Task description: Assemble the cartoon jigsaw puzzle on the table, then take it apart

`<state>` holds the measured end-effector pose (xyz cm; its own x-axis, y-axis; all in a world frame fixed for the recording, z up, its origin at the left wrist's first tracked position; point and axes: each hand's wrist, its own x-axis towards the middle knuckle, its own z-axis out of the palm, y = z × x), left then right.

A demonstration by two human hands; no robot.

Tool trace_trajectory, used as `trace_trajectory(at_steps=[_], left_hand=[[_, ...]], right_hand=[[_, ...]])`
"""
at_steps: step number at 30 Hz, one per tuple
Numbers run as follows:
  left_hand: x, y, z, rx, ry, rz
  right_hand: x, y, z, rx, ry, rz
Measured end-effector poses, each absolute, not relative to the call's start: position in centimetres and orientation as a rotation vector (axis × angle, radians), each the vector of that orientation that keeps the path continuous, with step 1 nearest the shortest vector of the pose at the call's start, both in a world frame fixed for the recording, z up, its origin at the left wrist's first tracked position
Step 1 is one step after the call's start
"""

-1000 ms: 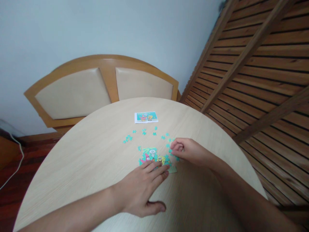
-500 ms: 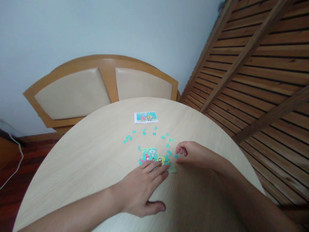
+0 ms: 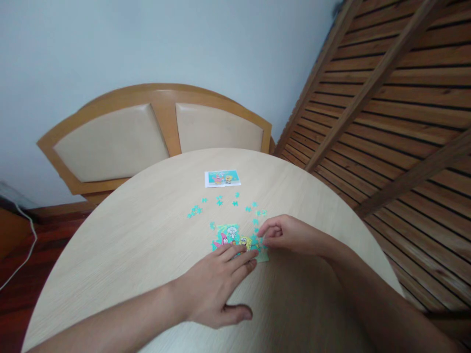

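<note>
A partly assembled jigsaw puzzle (image 3: pixel 228 235) with cartoon figures on teal lies on the table. My left hand (image 3: pixel 219 282) rests flat over its lower part, fingers stretched out and thumb apart, covering some of the picture. At the puzzle's right edge, my right hand (image 3: pixel 285 235) has thumb and fingers pinched together on a small teal puzzle piece, mostly hidden by the fingertips. Loose puzzle pieces lie close by, such as one piece (image 3: pixel 255 222) just beyond the right fingertips and another (image 3: pixel 212 225) by the upper left corner.
Several more loose pieces (image 3: pixel 195 211) form an arc beyond the puzzle. Farther back lies a reference picture card (image 3: pixel 222 178). The round wooden table (image 3: pixel 121 255) has a padded bench back (image 3: pixel 110 142) behind it and a slatted wooden panel (image 3: pixel 397 98) to the right.
My right hand has moved left with the puzzle piece, from beside the loose pieces to the assembled puzzle's right edge. My left hand has stayed in place.
</note>
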<state>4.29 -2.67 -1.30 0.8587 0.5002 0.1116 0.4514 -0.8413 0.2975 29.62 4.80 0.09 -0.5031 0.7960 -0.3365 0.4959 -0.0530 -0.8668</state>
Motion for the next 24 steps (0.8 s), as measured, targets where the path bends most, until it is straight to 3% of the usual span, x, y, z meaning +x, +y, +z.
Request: trace_trajectory(at_steps=[10, 24], left_hand=[[4.14, -2.73, -1.38, 2.773, 0.723, 0.283], [4.20, -2.73, -1.56, 2.765, 0.724, 0.325]], right_hand=[[29.59, 4.79, -0.12, -1.419, -1.989, 1.537], [29.04, 4.74, 0.04, -1.472, -2.158, 1.238]])
